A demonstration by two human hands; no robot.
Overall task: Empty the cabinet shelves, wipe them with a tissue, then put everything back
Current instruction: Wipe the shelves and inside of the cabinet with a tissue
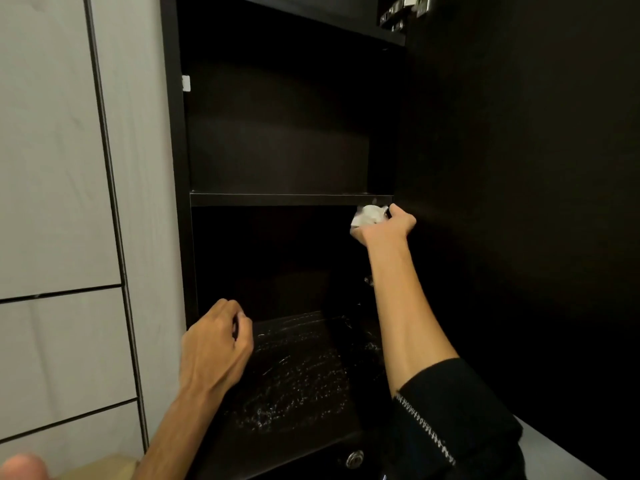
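Observation:
A tall black cabinet stands open in front of me, and its shelves hold nothing. My right hand grips a crumpled white tissue just under the right end of the middle shelf, against its front edge. The lower shelf shows pale streaks and specks on its dark surface. My left hand hovers at the lower shelf's left front, fingers curled loosely and holding nothing. An upper shelf crosses the top of the cabinet.
The open black cabinet door fills the right side, with metal hinges at its top. White panels with a thin dark metal frame stand to the left. A round metal lock sits below the lower shelf.

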